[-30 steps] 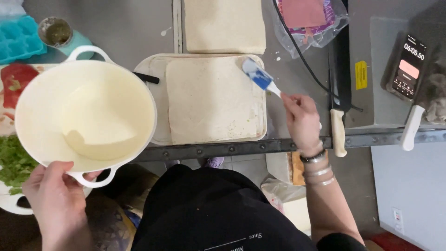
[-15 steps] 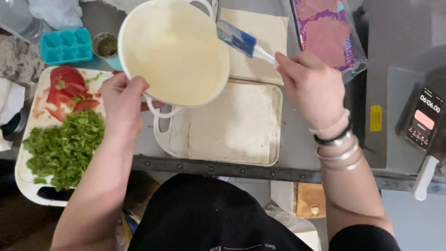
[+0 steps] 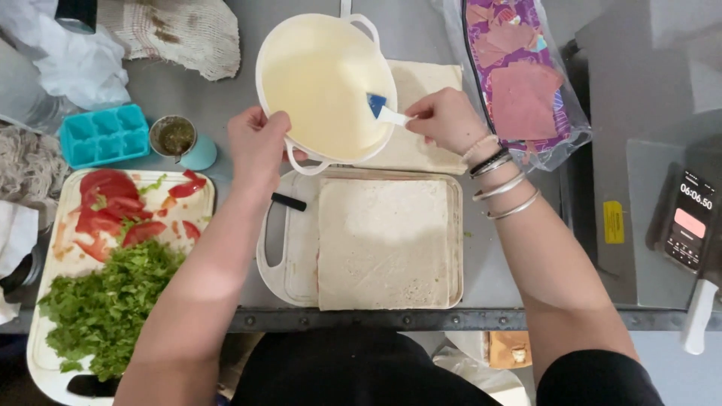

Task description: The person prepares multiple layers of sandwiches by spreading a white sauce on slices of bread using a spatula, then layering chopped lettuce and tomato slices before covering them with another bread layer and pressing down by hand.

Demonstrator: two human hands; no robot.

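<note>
Fingers of the right hand (image 3: 444, 119) are pinched on a blue spatula (image 3: 382, 110) dipped at 3 o'clock in the cream bowl (image 3: 323, 79), whose handle is gripped by the left hand (image 3: 257, 146), while sauce is judged being scooped

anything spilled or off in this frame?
No spill visible. The left hand tips the white bowl of pale sauce over the bread while the right hand dips a spatula in. Tomato bits lie scattered on the board.

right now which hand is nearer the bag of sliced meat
Right. The right hand holds a spatula just beside the bag of sliced meat; the left hand grips the bowl's far handle.
</note>
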